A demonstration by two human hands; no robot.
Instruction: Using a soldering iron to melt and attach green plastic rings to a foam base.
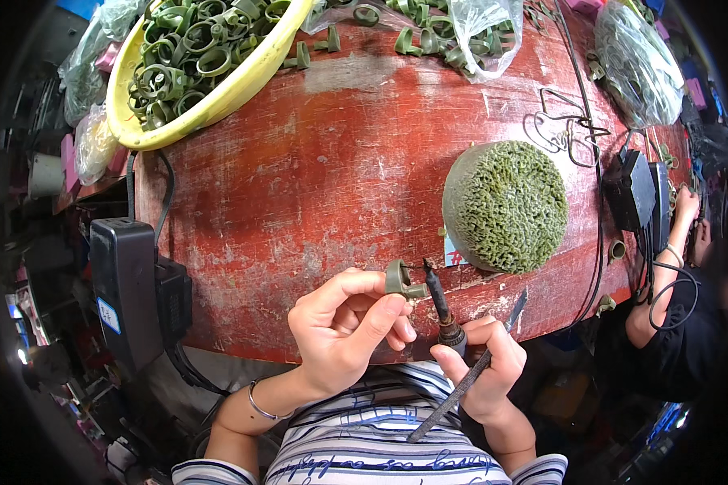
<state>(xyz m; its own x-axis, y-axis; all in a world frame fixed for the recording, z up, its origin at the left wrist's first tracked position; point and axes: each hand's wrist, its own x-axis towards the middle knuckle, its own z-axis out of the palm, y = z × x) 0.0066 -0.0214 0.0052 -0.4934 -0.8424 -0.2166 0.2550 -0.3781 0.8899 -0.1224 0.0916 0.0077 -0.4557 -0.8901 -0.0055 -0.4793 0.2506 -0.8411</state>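
Observation:
My left hand (344, 323) pinches a dark green ring (394, 279) with a short stub on it, between thumb and fingers at the table's near edge. In my right hand (493, 368) is a soldering-iron-like hot pen (440, 303), its thin dark tip beside the ring; whether they touch I cannot tell. The same hand also holds a long grey file-like tool (467, 385), slanting across the palm with a flat pointed end up to the right. Beyond the right hand stands a round block (514, 206) with a rough, pitted green top.
A yellow basket (158, 142) full of green rings stands far left. Loose rings (429, 40) and a clear bag (487, 32) lie at the back. Black power units (125, 291) flank the left edge, others (632, 190) the right, with cables. A co-worker's hand (687, 206) is far right.

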